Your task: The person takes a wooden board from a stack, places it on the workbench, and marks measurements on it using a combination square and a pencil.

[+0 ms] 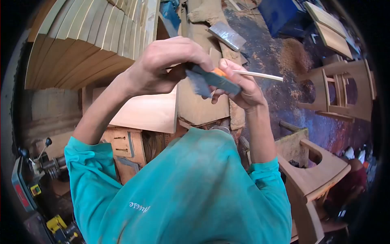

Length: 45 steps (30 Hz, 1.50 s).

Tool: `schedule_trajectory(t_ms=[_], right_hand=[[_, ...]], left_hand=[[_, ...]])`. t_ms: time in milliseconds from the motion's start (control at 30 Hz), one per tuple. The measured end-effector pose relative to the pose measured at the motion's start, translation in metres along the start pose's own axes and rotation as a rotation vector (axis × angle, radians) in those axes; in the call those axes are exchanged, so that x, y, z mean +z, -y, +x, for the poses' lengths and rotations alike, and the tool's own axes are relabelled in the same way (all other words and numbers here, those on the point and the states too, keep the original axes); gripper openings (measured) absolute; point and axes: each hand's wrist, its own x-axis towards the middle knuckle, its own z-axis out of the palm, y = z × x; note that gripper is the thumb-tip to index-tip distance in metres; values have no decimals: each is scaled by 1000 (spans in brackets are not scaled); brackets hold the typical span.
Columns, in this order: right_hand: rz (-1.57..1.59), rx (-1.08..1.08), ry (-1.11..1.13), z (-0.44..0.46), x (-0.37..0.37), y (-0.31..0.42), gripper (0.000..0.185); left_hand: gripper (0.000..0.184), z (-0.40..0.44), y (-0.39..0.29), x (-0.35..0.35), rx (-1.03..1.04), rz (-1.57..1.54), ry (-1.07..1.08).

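Above the workbench, my left hand has its fingers curled around one end of a blue-grey flat piece. A dark grey, sheet-like part hangs below that end, blurred. My right hand is closed on the other end, its thumb on top. Between the hands shows a small orange part; I cannot tell what it belongs to. A thin pale stick juts out to the right from under my right thumb. The fingers hide much of what I hold.
Stacked curved boards fill the upper left, with a pale wooden panel below. A shiny metallic block lies beyond my hands on the wooden workbench. Wooden stool-like frames stand at right, near sawdust. Machinery stands lower left.
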Motion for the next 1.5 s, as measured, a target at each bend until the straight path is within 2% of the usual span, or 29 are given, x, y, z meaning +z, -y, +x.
schedule_trajectory(t_ms=[33, 100, 133, 167, 233, 300, 367, 400, 467, 500, 533, 667, 700, 800, 933, 1067, 1133, 1167, 1233, 1267, 1300, 1367, 1400, 1433, 1467, 1500], right_hand=[[-14, -9, -14, 2, 0, -4, 21], [5, -11, 89, 13, 6, -15, 25], [-44, -18, -37, 16, 16, -22, 35], [-55, -16, -39, 24, 20, -30, 35], [-469, -123, -193, 40, 11, -53, 38], [-590, -98, -264, 54, -11, -78, 40], [-733, -21, -194, 65, -32, -103, 41], [-738, -15, -209, 71, -35, -109, 41], [-777, 74, -98, 81, -36, -124, 40], [-780, 73, -118, 85, -38, -127, 40], [-774, 99, -118, 88, -39, -131, 40], [-808, 170, -158, 101, -57, -136, 42], [-812, 200, -177, 104, -63, -138, 43], [-741, 212, -206, 105, -68, -140, 43], [-800, 156, -208, 106, -75, -143, 42], [-956, 210, -250, 107, -58, -134, 40], [-1060, 34, -267, 107, -52, -131, 40], [-1065, 36, -268, 106, -42, -125, 40], [-1314, -47, -426, 103, -3, -101, 40], [-1599, -158, -460, 103, 29, -86, 44], [-1598, -154, -453, 104, 55, -77, 44], [-1610, -109, -413, 106, 89, -67, 44], [-1615, -115, -415, 108, 89, -66, 44], [-1345, -208, -542, 109, 85, -67, 44], [-1068, -293, -654, 110, 80, -67, 44], [-1124, -360, -766, 109, 67, -66, 40]], left_hand=[[27, -6, 5, -3, 21, -7, -2], [29, -23, 14, -11, 274, 373, 30], [26, -35, 17, -16, 203, 416, 63], [39, -49, 24, -21, 132, 523, 96], [51, -94, 56, -19, -341, 90, -178], [60, -147, 118, 6, -797, -502, -352], [67, -167, 151, 31, -946, -900, -310], [69, -172, 162, 41, -943, -1029, -262], [66, -177, 175, 53, -910, -1052, -178], [64, -175, 180, 55, -870, -1053, -106], [48, -175, 184, 57, -943, -996, -69], [45, -172, 194, 65, -1072, -931, -51], [45, -173, 197, 67, -1069, -934, -48], [61, -174, 198, 73, -945, -914, -1], [54, -179, 201, 79, -931, -930, -62], [54, -181, 186, 77, -937, -834, -121], [51, -183, 190, 79, -880, -761, -205], [51, -177, 183, 74, -875, -765, -207], [47, -156, 160, 60, -842, -981, -525], [58, -146, 156, 64, -807, -983, -565], [58, -135, 151, 61, -812, -984, -571], [66, -117, 145, 49, -706, -1316, -371], [68, -114, 147, 47, -634, -1570, -358], [70, -110, 149, 46, -549, -1823, -334], [67, -98, 113, 34, -716, -1851, -449], [71, -102, 114, 32, -454, -2043, -267]])
